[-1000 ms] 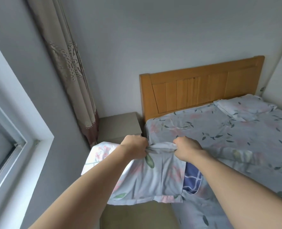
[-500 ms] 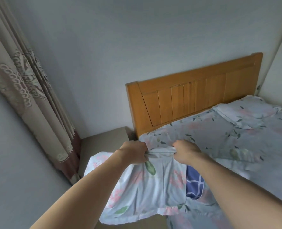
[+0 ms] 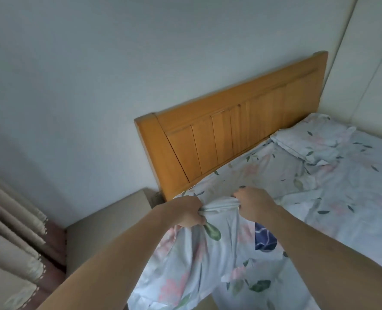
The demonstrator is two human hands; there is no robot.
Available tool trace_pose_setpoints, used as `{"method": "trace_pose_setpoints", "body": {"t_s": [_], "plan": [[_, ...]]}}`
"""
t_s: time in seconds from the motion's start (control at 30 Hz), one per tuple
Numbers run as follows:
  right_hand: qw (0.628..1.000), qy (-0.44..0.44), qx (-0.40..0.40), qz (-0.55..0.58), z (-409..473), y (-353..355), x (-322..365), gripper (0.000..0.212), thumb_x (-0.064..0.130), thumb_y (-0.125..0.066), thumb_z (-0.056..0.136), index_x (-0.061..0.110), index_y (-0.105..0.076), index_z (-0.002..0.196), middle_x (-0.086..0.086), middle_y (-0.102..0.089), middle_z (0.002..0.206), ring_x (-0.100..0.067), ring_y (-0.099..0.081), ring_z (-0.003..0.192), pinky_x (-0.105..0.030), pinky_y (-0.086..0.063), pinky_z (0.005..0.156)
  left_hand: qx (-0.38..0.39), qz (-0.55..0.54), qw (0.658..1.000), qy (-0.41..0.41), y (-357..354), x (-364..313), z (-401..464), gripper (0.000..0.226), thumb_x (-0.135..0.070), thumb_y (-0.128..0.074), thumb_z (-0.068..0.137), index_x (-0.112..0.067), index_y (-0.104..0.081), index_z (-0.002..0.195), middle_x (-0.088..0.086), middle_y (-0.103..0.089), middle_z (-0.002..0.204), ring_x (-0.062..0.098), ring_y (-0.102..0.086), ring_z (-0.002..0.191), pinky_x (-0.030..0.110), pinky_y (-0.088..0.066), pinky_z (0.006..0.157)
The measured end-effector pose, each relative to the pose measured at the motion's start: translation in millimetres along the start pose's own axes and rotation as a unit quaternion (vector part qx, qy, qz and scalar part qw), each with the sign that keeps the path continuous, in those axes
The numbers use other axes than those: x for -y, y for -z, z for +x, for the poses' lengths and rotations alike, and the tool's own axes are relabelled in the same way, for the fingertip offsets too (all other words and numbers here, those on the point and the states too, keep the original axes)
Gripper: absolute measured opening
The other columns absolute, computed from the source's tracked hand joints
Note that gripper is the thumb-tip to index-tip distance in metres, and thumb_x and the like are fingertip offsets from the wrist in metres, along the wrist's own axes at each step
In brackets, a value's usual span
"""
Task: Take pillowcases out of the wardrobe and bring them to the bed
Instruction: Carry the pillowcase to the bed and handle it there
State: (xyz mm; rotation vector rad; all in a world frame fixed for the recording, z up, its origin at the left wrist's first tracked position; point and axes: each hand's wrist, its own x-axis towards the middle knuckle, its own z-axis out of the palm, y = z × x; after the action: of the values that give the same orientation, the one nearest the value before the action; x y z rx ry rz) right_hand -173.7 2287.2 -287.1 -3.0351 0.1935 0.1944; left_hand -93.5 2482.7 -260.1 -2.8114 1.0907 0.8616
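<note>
Pillowcases hang from my two fists, bunched at the top edge and held out over the near corner of the bed. My left hand is curled tight round one end of the gathered fabric, knuckles up, and my right hand is curled round the other end, with a short ridge of white cloth stretched between them. Below my grip the cloth drops in loose folds, pale with pink flowers and green leaves, its lower edge hanging past the side of the mattress. Just under my right wrist a dark blue patch with white lines shows; I cannot tell whether it belongs to the bundle or lies behind it.

Beyond my hands the wooden headboard stands against the wall. The sheet has the same leaf and flower print, and a pillow in matching cloth lies at the far side by the headboard. Left of the bed, beside the headboard post, sits a beige nightstand, and a cream curtain with a patterned hem hangs at the left edge.
</note>
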Motion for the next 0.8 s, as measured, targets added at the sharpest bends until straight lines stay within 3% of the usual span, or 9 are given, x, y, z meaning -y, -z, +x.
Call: {"method": "trace_pose_setpoints", "body": {"t_s": [0.17, 0.27, 0.33, 0.4, 0.5, 0.67, 0.8], "plan": [[0.998, 0.01, -0.067, -0.016, 62, -15, -34, 0.027, 0.012, -0.05, 0.084, 0.021, -0.067, 0.101, 0.0, -0.055, 0.106, -0.02, -0.052, 0.102, -0.03, -0.049, 0.074, 0.048, -0.035, 0.997, -0.05, 32, 16, 77, 0.025, -0.039, -0.056, 0.088, -0.014, -0.059, 0.083, -0.001, -0.056, 0.067, 0.016, -0.052, 0.056, 0.026, -0.038, 0.05], [0.996, -0.011, -0.082, -0.04, 101, -28, -61, 0.026, 0.013, -0.05, 0.085, 0.021, -0.067, 0.103, 0.0, -0.052, 0.103, -0.02, -0.049, 0.099, -0.03, -0.049, 0.074, 0.066, -0.035, 0.995, -0.066, 48, 17, 126, 0.021, -0.032, -0.052, 0.091, -0.014, -0.059, 0.085, 0.0, -0.055, 0.067, 0.014, -0.049, 0.051, 0.023, -0.035, 0.043], [0.995, -0.024, -0.082, -0.045, 133, -39, -82, 0.027, 0.013, -0.049, 0.085, 0.021, -0.066, 0.105, 0.0, -0.051, 0.102, -0.02, -0.048, 0.097, -0.029, -0.046, 0.072, 0.065, -0.044, 0.994, -0.07, 57, 18, 165, 0.02, -0.026, -0.048, 0.093, -0.011, -0.06, 0.09, 0.002, -0.055, 0.073, 0.015, -0.05, 0.056, 0.024, -0.036, 0.046], [0.995, -0.032, -0.081, -0.045, 167, -50, -105, 0.029, 0.013, -0.049, 0.085, 0.021, -0.065, 0.107, -0.001, -0.052, 0.104, -0.021, -0.048, 0.098, -0.029, -0.044, 0.073, 0.055, -0.059, 0.994, -0.07, 62, 20, 208, 0.016, -0.018, -0.045, 0.092, -0.012, -0.055, 0.081, 0.002, -0.053, 0.073, 0.016, -0.048, 0.06, 0.026, -0.034, 0.049], [0.995, -0.043, -0.075, -0.044, 226, -67, -143, 0.03, 0.013, -0.049, 0.085, 0.022, -0.063, 0.11, -0.002, -0.053, 0.111, -0.022, -0.048, 0.101, -0.029, -0.044, 0.073, 0.023, -0.066, 0.996, -0.064, 67, 21, 277, 0.014, -0.01, -0.041, 0.089, -0.013, -0.05, 0.078, 0.004, -0.052, 0.075, 0.019, -0.048, 0.064, 0.028, -0.034, 0.051], [0.994, -0.039, -0.094, -0.028, 322, -75, -199, 0.033, 0.009, -0.048, 0.085, 0.02, -0.064, 0.112, -0.002, -0.051, 0.109, -0.022, -0.05, 0.101, -0.029, -0.042, 0.066, -0.086, -0.001, 0.993, -0.082, 87, 27, 370, 0.017, -0.011, -0.042, 0.086, -0.021, -0.048, 0.073, -0.001, -0.06, 0.079, 0.019, -0.058, 0.073, 0.035, -0.046, 0.059], [0.985, -0.021, -0.169, -0.014, 364, -73, -226, 0.031, 0.009, -0.055, 0.082, 0.017, -0.066, 0.11, -0.003, -0.053, 0.103, -0.022, -0.051, 0.095, -0.028, -0.04, 0.061, -0.162, 0.048, 0.979, -0.113, 102, 27, 410, 0.016, -0.011, -0.045, 0.083, -0.024, -0.043, 0.073, -0.005, -0.054, 0.079, 0.017, -0.055, 0.07, 0.028, -0.036, 0.054]]}}
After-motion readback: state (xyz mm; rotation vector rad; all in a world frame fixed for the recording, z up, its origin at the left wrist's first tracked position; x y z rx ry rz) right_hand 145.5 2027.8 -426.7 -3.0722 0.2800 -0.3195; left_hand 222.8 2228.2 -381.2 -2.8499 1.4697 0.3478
